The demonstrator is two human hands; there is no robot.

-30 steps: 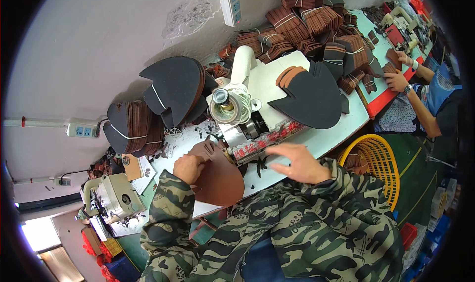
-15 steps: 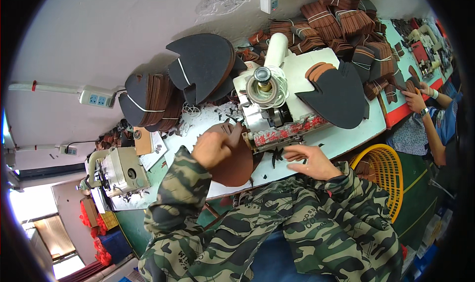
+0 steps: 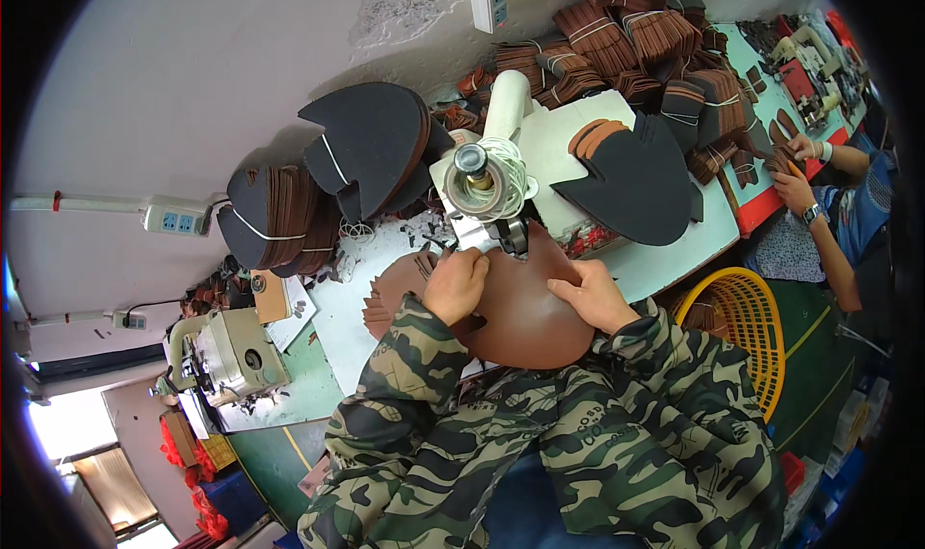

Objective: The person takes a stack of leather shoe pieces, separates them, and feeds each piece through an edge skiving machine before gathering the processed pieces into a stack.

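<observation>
A large rounded brown leather piece (image 3: pixel 532 323) is held flat between my two hands, its upper edge at the working head of a white leather-working machine (image 3: pixel 508 106). My left hand (image 3: pixel 457 286) is closed on its left edge, fingers curled. My right hand (image 3: pixel 595 299) grips the right edge, thumb on top and fingers hidden beneath. More brown leather pieces (image 3: pixel 388 299) lie fanned on the table to the left of my left hand. On the machine's right side rests a stack of dark, pointed leather pieces (image 3: pixel 631 188) with several brown ends showing.
Tied leather bundles (image 3: pixel 371 144) stand behind on the left, and more bundles (image 3: pixel 665 34) are piled at the back right. A yellow plastic basket (image 3: pixel 761 332) stands by my right elbow. Another machine (image 3: pixel 231 347) is at the left. A co-worker's hands (image 3: pixel 800 183) handle pieces at far right.
A brown leather piece has come up to the machine head, now held by both hands. My right hand, empty before, has closed on its edge. My left hand has moved right; the view has shifted slightly.
</observation>
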